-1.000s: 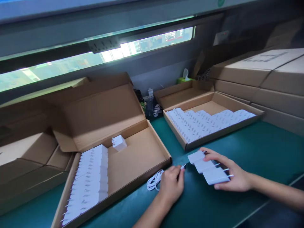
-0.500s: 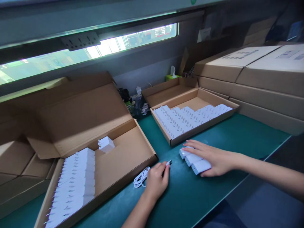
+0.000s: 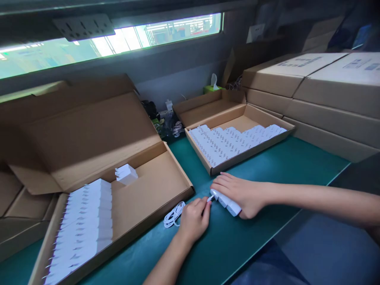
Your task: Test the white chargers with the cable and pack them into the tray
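Observation:
My left hand (image 3: 194,219) pinches the plug end of a white USB cable (image 3: 172,215), whose coiled length lies on the green table beside it. Under my right hand (image 3: 242,194) are several white power adapters (image 3: 227,204) in a side-by-side row, gripped from above on the tabletop. The cable's plug tip meets the end of the farthest adapter; whether it is inserted I cannot tell. My right fingers hide most of that adapter.
To the left, an open cardboard box (image 3: 160,174) holds packed rows of white adapters (image 3: 86,221) and a small separate group (image 3: 127,175). Another open box (image 3: 252,149) with adapters stands beyond my right hand. Stacked cartons (image 3: 332,95) rise at the back right.
My right hand has moved left with the adapters, bringing the farthest one up to the cable plug. My left hand keeps its pinch. The camera view has shifted slightly.

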Available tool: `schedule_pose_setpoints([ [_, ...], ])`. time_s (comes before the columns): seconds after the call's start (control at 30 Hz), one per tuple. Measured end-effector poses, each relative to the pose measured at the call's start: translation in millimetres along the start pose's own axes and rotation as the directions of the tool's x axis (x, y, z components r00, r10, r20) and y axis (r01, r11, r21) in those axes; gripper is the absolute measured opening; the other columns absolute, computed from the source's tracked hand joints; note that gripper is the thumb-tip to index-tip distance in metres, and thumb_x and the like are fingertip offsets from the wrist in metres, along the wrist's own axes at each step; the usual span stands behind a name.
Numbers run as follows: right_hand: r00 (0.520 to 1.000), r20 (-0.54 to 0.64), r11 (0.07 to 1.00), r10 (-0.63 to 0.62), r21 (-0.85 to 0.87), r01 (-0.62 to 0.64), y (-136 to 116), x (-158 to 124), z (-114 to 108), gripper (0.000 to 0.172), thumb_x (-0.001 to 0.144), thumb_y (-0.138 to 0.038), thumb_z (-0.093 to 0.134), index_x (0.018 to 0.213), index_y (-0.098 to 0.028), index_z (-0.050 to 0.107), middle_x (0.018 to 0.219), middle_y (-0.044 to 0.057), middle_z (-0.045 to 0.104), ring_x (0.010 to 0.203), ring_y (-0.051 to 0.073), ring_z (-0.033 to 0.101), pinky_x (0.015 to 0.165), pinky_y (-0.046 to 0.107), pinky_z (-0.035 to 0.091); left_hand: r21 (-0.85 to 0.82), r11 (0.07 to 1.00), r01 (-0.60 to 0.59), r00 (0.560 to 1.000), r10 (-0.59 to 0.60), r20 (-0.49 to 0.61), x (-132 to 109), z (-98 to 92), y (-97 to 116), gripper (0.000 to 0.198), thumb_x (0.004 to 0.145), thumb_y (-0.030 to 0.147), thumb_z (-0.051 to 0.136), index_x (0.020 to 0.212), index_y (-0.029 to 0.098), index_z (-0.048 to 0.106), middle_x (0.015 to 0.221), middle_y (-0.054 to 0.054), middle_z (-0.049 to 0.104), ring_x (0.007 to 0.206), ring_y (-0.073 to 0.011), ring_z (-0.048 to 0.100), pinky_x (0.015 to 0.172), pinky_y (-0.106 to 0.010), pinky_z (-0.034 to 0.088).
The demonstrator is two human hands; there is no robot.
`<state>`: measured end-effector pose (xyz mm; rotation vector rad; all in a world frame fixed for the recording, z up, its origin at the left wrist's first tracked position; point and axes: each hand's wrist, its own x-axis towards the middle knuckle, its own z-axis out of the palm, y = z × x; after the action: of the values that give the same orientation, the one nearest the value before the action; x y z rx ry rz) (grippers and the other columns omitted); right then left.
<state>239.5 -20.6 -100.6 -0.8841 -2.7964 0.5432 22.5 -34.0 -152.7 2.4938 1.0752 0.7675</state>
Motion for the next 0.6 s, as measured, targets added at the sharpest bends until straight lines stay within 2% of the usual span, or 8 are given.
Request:
schedule_pose_setpoints([
  [0.1,1.0,0.005,0.998,0.003,-0.069,-0.003,-4.3,3.3,0.3,0.078,0.045,-0.021,0.058,0.119,-0.003,0.04,0.11,0.016,0.045,0.103,0.028,0.04,0.103,0.047,0.019,0.006,1.0,-0.018,1.0,0.018,0.003,-1.7,-0.1,2.2,0.02,0.089,0.02,0.041,0.094,0.013,0.059,0.069,-0.005,0.061,0.06,-0.0155,0.059,0.057,-0.025,0.046],
  [0.3,1.0,0.003,0.997,0.012,-0.081,-0.012,-2.3,5.5,3.5,0.073,0.044,-0.021,0.054,0.114,-0.002,0.042,0.106,0.016,0.045,0.096,0.026,0.041,0.093,0.041,0.031,0.119,0.992,-0.043,0.999,0.042,0.007,-3.6,2.2,7.8,0.021,0.09,0.02,0.039,0.095,0.013,0.059,0.068,-0.004,0.061,0.058,-0.0167,0.059,0.054,-0.027,0.047],
  [0.43,1.0,-0.005,0.998,-0.001,-0.055,0.001,-1.1,5.1,5.4,0.075,0.044,-0.022,0.053,0.116,-0.002,0.041,0.109,0.016,0.044,0.097,0.027,0.04,0.093,0.042,0.031,0.086,0.996,0.022,0.999,-0.018,-0.042,-2.0,4.3,6.3,0.022,0.09,0.02,0.039,0.097,0.011,0.058,0.07,-0.006,0.061,0.061,-0.0165,0.06,0.058,-0.026,0.048],
  [0.6,1.0,-0.022,0.999,-0.013,-0.036,0.012,-0.7,3.7,8.5,0.077,0.044,-0.02,0.051,0.118,0.0,0.04,0.11,0.017,0.044,0.099,0.028,0.04,0.095,0.042,0.03,0.097,0.995,-0.029,1.0,0.029,-0.007,-0.1,2.3,4.9,0.023,0.091,0.02,0.038,0.098,0.011,0.058,0.068,-0.005,0.06,0.058,-0.0157,0.058,0.055,-0.025,0.047],
])
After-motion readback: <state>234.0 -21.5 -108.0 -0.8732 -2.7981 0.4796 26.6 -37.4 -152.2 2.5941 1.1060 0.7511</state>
